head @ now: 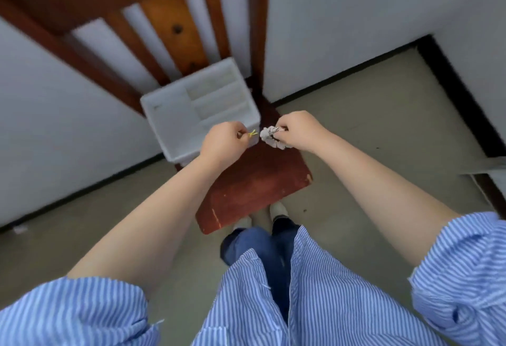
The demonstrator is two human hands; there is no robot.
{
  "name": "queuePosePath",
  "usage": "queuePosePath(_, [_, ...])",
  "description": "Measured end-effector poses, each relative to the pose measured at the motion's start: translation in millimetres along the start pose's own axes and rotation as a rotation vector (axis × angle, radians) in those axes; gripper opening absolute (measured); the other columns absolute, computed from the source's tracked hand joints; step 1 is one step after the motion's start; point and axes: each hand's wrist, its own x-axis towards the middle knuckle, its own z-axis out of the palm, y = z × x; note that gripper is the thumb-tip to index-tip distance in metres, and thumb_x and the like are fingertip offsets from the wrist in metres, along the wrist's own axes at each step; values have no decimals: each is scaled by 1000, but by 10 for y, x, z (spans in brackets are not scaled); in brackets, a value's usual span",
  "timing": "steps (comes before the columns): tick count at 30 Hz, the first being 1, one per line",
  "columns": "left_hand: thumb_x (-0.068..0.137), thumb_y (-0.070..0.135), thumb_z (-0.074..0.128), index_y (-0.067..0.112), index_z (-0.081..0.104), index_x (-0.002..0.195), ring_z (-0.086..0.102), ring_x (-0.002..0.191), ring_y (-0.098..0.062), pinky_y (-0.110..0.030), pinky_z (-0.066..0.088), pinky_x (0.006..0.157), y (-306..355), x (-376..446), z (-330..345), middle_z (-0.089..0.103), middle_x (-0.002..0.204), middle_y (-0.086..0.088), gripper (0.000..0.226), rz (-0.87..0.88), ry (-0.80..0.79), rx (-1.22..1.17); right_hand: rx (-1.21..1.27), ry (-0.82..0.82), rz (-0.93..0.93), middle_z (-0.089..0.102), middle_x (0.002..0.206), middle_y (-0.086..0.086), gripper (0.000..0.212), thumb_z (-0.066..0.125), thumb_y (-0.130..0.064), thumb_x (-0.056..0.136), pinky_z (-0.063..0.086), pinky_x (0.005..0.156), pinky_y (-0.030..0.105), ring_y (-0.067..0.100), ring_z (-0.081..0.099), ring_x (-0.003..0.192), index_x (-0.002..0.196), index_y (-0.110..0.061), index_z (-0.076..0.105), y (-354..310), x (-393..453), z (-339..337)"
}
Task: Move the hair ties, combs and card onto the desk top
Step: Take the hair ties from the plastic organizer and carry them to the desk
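Hair ties [273, 137] in both hands

Chair back [175, 25] probably blocks beyond.

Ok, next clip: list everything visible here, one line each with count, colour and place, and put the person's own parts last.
Chair: one, reddish-brown wood, centre, against the white wall.
Organiser tray: one, white, with compartments, on the chair seat toward the backrest; contents too blurred to tell.
Thin hair tie: one, yellow-green, pinched in the left hand.
Scrunchie: one, pale grey fabric, held in the right hand.
Floor: grey-green, with dark skirting along the walls.
Left hand: over the tray's near edge.
Right hand: over the seat.
Sleeves: two, blue-and-white striped, rolled up.
Trousers: dark blue; pale shoes below.
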Motion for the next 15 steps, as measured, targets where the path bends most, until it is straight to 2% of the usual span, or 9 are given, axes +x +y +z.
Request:
queuePosePath(1, [88,12,52,9,70,98,61,98,-34,-35,50,79,177,54,-9,72,102,-18,21,73,-7,35,7,39,35,70,94,22,25,54,-17,89,46,71,31,34,60,92,96,2,69,86,-131,-132])
queuePosePath(3, [88,12,50,10,70,100,61,103,-34,-35,50,82,579,95,-10,70,108,-16,23,239,-41,144,42,121,137,62,85,19,29,50,-19,93,41,60,19,30,54,83,97,4,66,264,-456,-372])
queuePosePath(4, [89,13,49,10,69,101,61,104,-34,-36,51,82,793,73,9,70,110,-16,23,334,-74,217,53,165,197,62,87,20,31,45,-18,96,40,60,22,29,54,84,99,5,65,368,-655,-465])
queuePosePath(5, [90,14,48,10,68,102,61,104,-34,-36,51,82,1058,26,51,69,111,-17,24,452,-116,297,53,227,268,64,94,23,32,41,-17,98,42,68,30,31,56,90,100,6,64,497,-909,-553])
queuePosePath(8, [93,16,45,9,66,108,60,106,-33,-35,52,83,1839,-308,238,64,116,-16,27,750,-214,527,44,390,496,66,111,24,33,35,-12,99,39,84,34,34,56,106,105,4,63,804,-1774,-644])
queuePosePath(10, [93,17,45,7,66,108,61,105,-34,-33,51,81,2307,-658,410,64,116,-17,27,895,-226,606,14,510,635,65,113,24,32,36,-12,98,38,86,34,33,56,107,105,3,64,937,-2385,-588])
queuePosePath(13, [92,12,42,6,66,108,61,102,-36,-31,48,75,2906,-1539,855,66,114,-20,29,1182,-279,659,0,686,911,64,113,24,29,43,-16,96,45,88,36,34,55,110,104,0,66,1052,-3581,-301])
queuePosePath(15, [93,13,43,7,64,110,59,106,-36,-34,50,81,3154,-2242,1204,64,118,-20,28,1381,-340,689,20,736,1076,64,112,24,30,45,-19,95,46,86,37,35,55,110,104,0,66,1027,-4397,-17])
